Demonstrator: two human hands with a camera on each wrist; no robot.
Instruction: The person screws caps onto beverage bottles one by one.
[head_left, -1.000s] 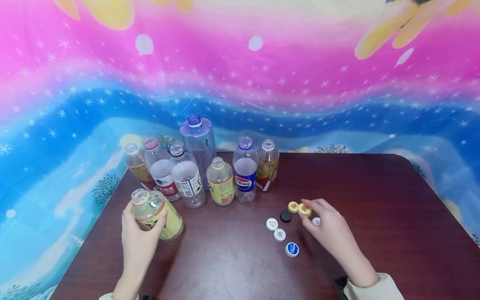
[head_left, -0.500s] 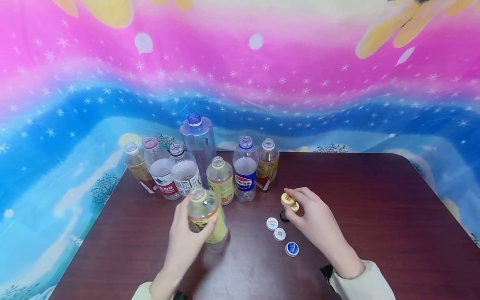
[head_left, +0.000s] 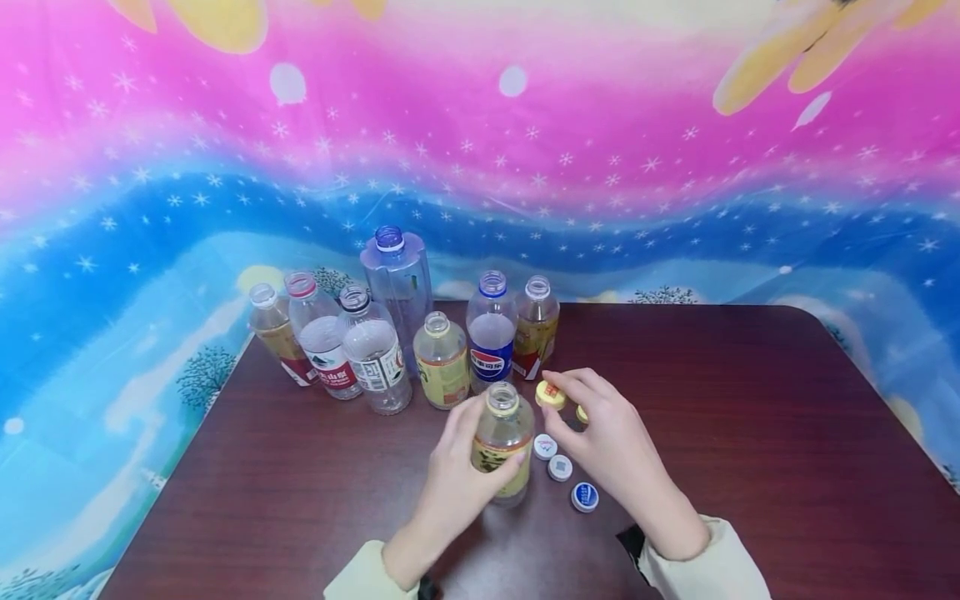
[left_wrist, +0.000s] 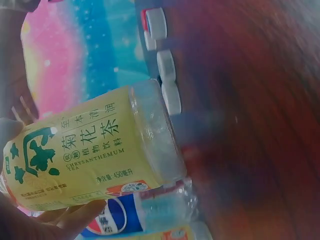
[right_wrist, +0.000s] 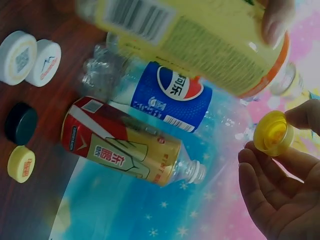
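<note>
Your left hand (head_left: 456, 475) is wrapped round a yellow-labelled bottle (head_left: 501, 437), thumb across one side of the label and fingers round the other. The bottle stands about upright in that grasp, its bare threaded mouth above your fingers; whether its base touches the table (head_left: 750, 417) cannot be told. Your right hand (head_left: 611, 429), just to its right, pinches a yellow cap (head_left: 551, 396) between thumb and fingertips, hollow side down, near the mouth but apart from it.

Just beyond your right hand, partly covered by it, lies a second yellow cap (head_left: 582, 414). Close on its left are two white caps (head_left: 560, 468), and nearer you a blue-and-white cap (head_left: 585, 497). Past both hands stand a blue-labelled bottle (head_left: 491, 333) and a gold-and-red bottle (head_left: 537, 329).

The held bottle looks empty, so expect it to be light, thin-walled and likely to dent under a hard squeeze; its smooth label may slip. Firm but gentle pressure round the body seems best. The cap should be stiff and small, best taken by its rim.
</note>
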